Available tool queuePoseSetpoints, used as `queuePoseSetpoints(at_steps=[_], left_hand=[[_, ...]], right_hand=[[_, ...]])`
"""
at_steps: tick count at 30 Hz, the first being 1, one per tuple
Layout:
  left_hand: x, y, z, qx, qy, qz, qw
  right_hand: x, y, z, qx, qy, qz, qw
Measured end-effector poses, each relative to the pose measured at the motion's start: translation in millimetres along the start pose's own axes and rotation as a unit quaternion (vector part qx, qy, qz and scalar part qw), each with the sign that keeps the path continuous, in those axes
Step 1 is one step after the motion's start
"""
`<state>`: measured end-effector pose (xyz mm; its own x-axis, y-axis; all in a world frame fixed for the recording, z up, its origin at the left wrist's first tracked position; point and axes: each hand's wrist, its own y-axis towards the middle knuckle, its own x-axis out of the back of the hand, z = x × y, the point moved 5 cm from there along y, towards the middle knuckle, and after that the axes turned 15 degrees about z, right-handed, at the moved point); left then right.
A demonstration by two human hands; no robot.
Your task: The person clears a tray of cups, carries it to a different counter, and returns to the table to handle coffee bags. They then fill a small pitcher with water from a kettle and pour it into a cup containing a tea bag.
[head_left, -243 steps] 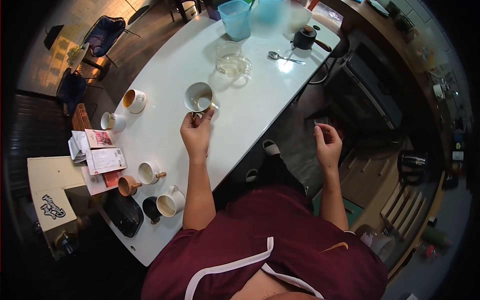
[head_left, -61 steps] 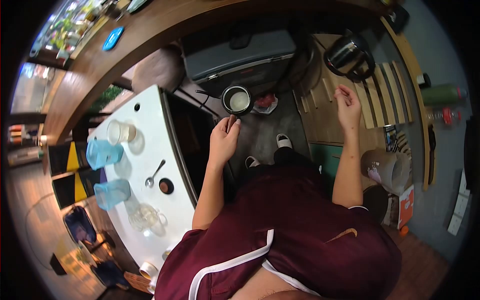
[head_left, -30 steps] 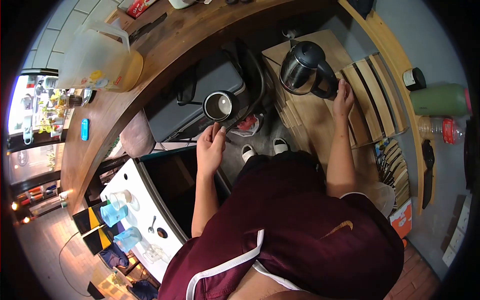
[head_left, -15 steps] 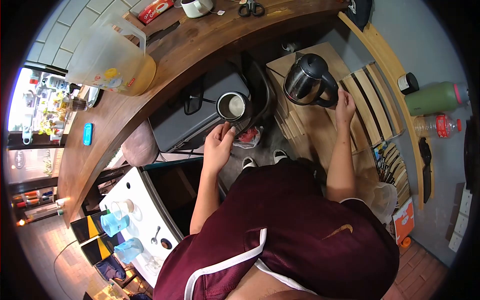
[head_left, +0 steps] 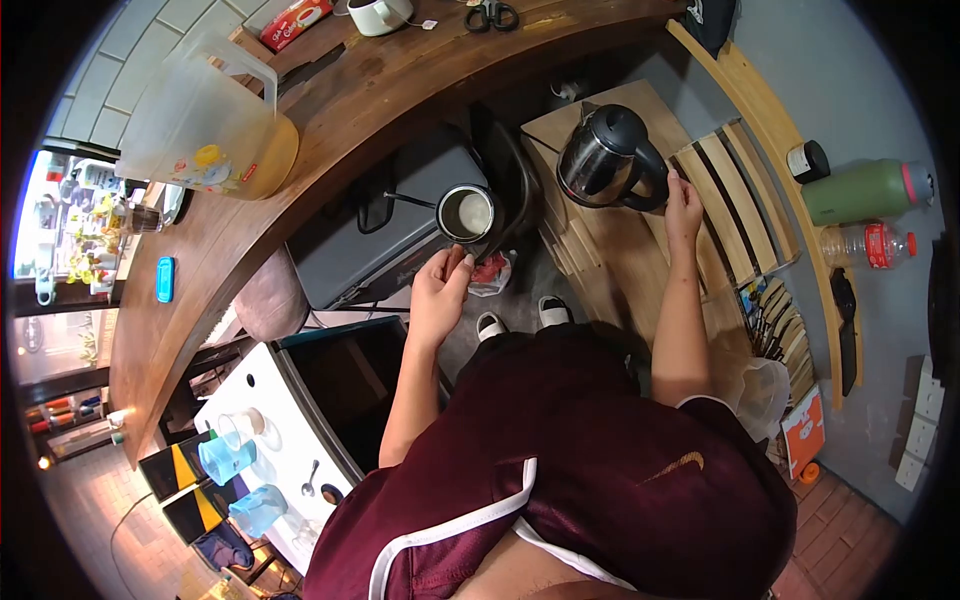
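Note:
My left hand (head_left: 440, 290) is closed at the near side of a dark metal mug (head_left: 443, 222), its thumb and fingers together just below the rim. The mug's opening faces me, showing a pale interior, and a thin metal handle like a spoon's sticks out to the left. On the right, my right hand (head_left: 684, 207) is wrapped round the black handle of a glass kettle (head_left: 598, 165) with a black lid. The kettle looks upright and overlaps the wooden surface (head_left: 650, 245) in this view. The mug and kettle are apart.
A curved wooden counter (head_left: 345, 105) carries a plastic pitcher (head_left: 215, 140), scissors (head_left: 491, 15) and a white mug (head_left: 378, 14). Below it stand a grey case (head_left: 345, 255) and a black bin (head_left: 520, 180). Bottles (head_left: 855, 193) line the right shelf; blue cups (head_left: 228, 456) stand at lower left.
The view has shifted slightly, so the surroundings sit a little further left. Both hands keep their grips, and the mug has turned slightly.

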<state>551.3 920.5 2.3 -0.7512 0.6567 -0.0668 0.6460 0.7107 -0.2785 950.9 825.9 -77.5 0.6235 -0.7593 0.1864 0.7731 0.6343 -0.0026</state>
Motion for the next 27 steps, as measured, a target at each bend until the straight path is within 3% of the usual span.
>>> queuePoseSetpoints(at_steps=[14, 27], left_hand=[[0, 13, 6, 0.029, 0.022, 0.005, 0.999], [-2, 28, 0, -0.019, 0.023, 0.027, 0.999]], right_hand=[[-4, -6, 14, -0.007, 0.042, 0.032, 0.999], [2, -13, 8, -0.043, 0.048, 0.029, 0.998]])
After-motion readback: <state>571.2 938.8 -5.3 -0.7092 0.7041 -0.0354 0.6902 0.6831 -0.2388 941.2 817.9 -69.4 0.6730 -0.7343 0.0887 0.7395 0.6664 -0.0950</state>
